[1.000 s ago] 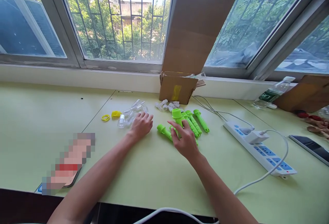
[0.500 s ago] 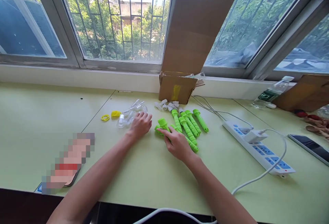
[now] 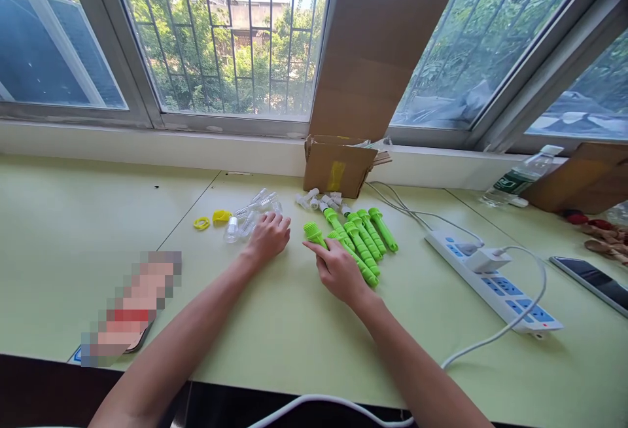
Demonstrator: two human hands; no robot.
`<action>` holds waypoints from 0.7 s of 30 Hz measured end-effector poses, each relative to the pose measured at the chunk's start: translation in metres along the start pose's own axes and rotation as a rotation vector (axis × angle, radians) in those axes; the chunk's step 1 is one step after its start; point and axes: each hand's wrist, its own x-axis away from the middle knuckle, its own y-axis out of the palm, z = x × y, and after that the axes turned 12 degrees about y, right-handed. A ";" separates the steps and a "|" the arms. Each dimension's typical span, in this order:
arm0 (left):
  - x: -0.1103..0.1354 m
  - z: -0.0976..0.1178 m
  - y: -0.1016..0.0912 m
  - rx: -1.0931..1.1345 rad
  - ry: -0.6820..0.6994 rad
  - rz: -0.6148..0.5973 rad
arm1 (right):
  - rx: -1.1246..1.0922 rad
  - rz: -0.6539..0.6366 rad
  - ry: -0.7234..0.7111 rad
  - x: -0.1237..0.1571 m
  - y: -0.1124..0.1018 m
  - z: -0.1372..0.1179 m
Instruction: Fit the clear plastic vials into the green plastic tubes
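My right hand (image 3: 341, 271) is closed around a bright green plastic tube whose wide threaded end (image 3: 313, 233) sticks out past the fingers. Its index finger and thumb lie along the tube; the palm hides the rest. Several similar green ribbed tubes (image 3: 363, 241) lie side by side just right of this hand. My left hand (image 3: 269, 237) rests on the table, fingers loosely bent, with nothing seen in it. It lies against a small heap of clear plastic caps (image 3: 248, 222) and partly covers them.
White plastic fittings (image 3: 314, 200) lie before a cardboard box (image 3: 338, 166). Yellow rings (image 3: 201, 223) sit left of the clear caps. A power strip (image 3: 490, 284) with cables, a phone (image 3: 591, 281) and a water bottle (image 3: 523, 176) are at the right. A blurred-out object (image 3: 132, 310) lies at the left.
The green tube in my right hand has shifted slightly, and its threaded end now points more up and left. My left hand stays where it was.
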 end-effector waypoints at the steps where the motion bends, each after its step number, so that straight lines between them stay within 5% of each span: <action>1: 0.000 0.000 0.000 -0.001 -0.003 0.004 | -0.006 0.000 -0.003 0.000 0.000 0.000; 5: -0.001 -0.006 -0.003 -0.008 -0.078 0.046 | -0.018 0.003 -0.018 0.000 0.000 0.001; 12: 0.001 -0.038 -0.013 -0.068 -0.537 0.202 | -0.020 0.040 -0.040 0.000 -0.004 -0.001; 21: 0.023 -0.075 -0.017 -0.132 -0.790 0.105 | -0.032 0.046 -0.062 0.002 -0.008 -0.004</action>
